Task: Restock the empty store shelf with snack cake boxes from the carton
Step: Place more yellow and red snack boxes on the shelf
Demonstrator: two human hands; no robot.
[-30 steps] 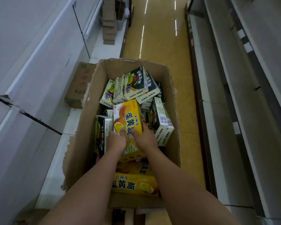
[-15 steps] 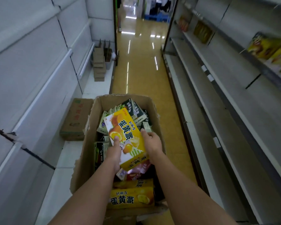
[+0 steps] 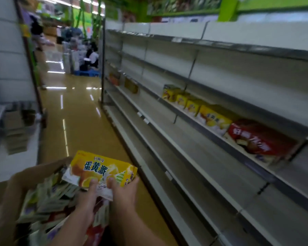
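Many boxes (image 3: 48, 201) in carton (image 3: 2, 196), blurred

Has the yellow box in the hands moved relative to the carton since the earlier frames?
Yes. The yellow box, gripped by the left hand and right hand, has risen out of the carton and now sits above its far rim, toward the shelves.

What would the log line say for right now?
stage: carrying | held: yellow box, left hand and right hand gripping | over: carton | shelf: yellow boxes, one red box
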